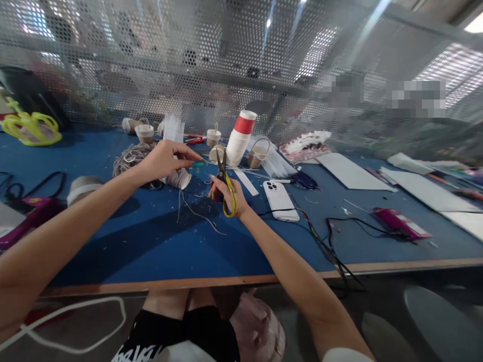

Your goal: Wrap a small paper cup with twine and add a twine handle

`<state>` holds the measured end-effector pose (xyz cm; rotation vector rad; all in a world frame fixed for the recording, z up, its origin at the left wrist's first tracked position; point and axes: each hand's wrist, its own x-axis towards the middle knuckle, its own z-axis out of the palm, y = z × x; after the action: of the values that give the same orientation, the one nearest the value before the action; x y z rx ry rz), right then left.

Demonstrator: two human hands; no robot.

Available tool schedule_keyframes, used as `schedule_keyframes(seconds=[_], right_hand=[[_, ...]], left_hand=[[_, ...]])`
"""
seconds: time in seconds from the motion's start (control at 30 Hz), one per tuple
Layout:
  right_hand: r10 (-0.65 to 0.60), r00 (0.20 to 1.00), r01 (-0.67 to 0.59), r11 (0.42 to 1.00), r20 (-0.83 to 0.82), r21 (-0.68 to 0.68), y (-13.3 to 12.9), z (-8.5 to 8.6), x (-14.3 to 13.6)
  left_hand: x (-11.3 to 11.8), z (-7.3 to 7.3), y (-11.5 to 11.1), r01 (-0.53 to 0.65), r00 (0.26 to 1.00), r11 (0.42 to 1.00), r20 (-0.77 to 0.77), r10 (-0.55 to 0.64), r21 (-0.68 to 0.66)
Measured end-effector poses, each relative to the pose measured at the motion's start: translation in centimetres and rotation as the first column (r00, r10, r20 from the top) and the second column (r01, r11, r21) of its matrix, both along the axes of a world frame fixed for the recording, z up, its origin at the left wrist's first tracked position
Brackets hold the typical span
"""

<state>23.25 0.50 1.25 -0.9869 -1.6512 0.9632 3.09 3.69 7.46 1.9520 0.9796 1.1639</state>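
Observation:
Thumb and fingers of my left hand [166, 160] are pinched on a small green item [198, 164] above the blue table. My right hand [231, 193] is closed around yellow-handled scissors [229, 193], whose dark blades point up and away from me. Under my left hand a cup wound with grey cord [178, 179] lies on its side, and loose cord ends [202, 216] trail toward the front. A bundle of grey cord [132, 158] lies left of it. Just beyond the scissors stands a leaning stack of white paper cups [240, 138] with a red band.
A white phone [281, 201] lies right of my right hand, with black cables [320, 241] running over the table's front edge. A small cord basket [258, 155] stands behind. White sheets [352, 172] and a magenta device [402, 223] are at right; a purple glue gun [32, 216] is at left.

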Motion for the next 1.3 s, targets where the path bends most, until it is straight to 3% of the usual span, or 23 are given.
schedule_keyframes(seconds=[0.23, 0.4, 0.6, 0.77, 1.3], right_hand=[[0.000, 0.999, -0.005, 0.994, -0.047, -0.111, -0.7, 0.5, -0.4], [-0.017, 0.999, 0.014, 0.996, -0.037, -0.091, -0.6, 0.3, -0.2], [-0.065, 0.998, 0.061, 0.991, -0.028, -0.120, -0.7, 0.5, -0.2], [-0.095, 0.995, 0.091, 0.986, -0.026, -0.137, -0.7, 0.6, -0.4], [-0.057, 0.998, 0.057, 0.991, 0.004, -0.120, -0.6, 0.5, -0.3]], left_hand=[[0.2, 0.1, -0.2, 0.003, 0.998, 1.000, -0.055, -0.003, 0.003], [0.0, 0.0, 0.0, -0.012, 0.995, 0.999, -0.098, 0.016, 0.045], [0.1, 0.1, -0.2, 0.051, 0.990, 0.996, -0.135, -0.041, 0.074], [0.2, 0.5, -0.8, 0.033, 0.963, 0.997, -0.270, -0.015, 0.062], [0.0, 0.5, -0.8, 0.101, 0.900, 0.960, -0.435, 0.024, 0.262]])
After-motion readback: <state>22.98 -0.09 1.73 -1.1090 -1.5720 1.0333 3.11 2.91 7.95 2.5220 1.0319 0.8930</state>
